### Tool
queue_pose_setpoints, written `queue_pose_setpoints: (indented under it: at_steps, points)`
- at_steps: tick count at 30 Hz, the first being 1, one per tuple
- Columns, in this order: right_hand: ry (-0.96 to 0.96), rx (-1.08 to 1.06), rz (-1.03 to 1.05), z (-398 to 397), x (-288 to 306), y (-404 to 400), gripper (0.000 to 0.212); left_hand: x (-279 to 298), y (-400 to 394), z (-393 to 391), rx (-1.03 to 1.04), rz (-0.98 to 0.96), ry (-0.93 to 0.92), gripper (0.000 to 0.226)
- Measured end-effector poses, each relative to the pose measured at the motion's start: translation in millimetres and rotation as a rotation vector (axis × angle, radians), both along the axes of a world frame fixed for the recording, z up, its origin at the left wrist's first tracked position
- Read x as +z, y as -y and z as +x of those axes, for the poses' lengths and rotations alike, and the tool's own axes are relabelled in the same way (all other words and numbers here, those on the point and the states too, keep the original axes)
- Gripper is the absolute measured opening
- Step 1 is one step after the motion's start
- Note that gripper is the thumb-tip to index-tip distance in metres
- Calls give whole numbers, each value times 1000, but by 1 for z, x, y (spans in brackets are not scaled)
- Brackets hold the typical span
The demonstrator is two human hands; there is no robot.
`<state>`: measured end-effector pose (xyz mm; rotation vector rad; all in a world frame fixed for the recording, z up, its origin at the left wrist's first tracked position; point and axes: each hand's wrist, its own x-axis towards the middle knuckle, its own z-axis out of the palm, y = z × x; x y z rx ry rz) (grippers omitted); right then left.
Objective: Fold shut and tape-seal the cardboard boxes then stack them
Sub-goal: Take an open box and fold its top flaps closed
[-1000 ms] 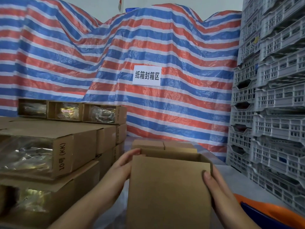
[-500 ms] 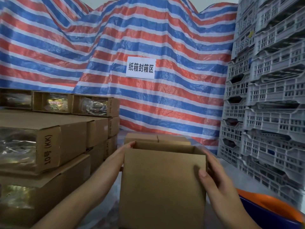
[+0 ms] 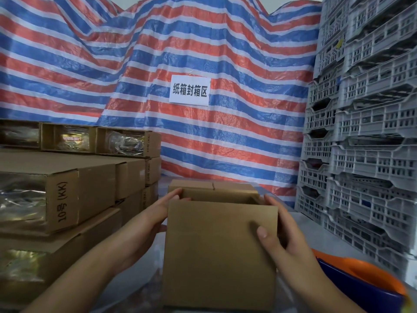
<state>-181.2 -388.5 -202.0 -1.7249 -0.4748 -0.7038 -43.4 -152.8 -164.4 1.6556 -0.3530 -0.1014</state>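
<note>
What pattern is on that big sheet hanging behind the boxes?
The sheet has red, blue and white stripes, clearest in the head view.

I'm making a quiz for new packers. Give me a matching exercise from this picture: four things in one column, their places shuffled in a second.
Things:
1. open box
2. white sign
3. grey crates
4. sealed boxes

Places:
A. stacked at far right
B. on the striped tarp
C. stacked at left
D. between left hand and right hand

Pairs: 1-D, 2-B, 3-A, 4-C

A warehouse packing area: brown taped cardboard boxes (image 3: 67, 190) stacked left of the fingers, grey slatted plastic crates (image 3: 365, 136) right, striped red-blue tarpaulin (image 3: 203, 41) beyond.
</note>
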Motion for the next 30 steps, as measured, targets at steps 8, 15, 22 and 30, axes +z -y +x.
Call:
queue_pose_setpoints:
  at_steps: [8, 15, 22, 30]
  points:
    - [-116, -82, -55, -6, 9, -5, 32, -2, -2, 1, -2, -4, -19, 45]
    - [-189, -168, 23, -10, 17, -8, 39, -11, -14, -46, 106, -53, 96, 46]
    - [-137, -182, -49, -11, 22, -11, 35, -29, -24, -60, -73, -6, 343, 30]
    - [-220, -181, -64, 20, 24, 9, 23, -12, -6, -60, 125, 36, 298, 18]
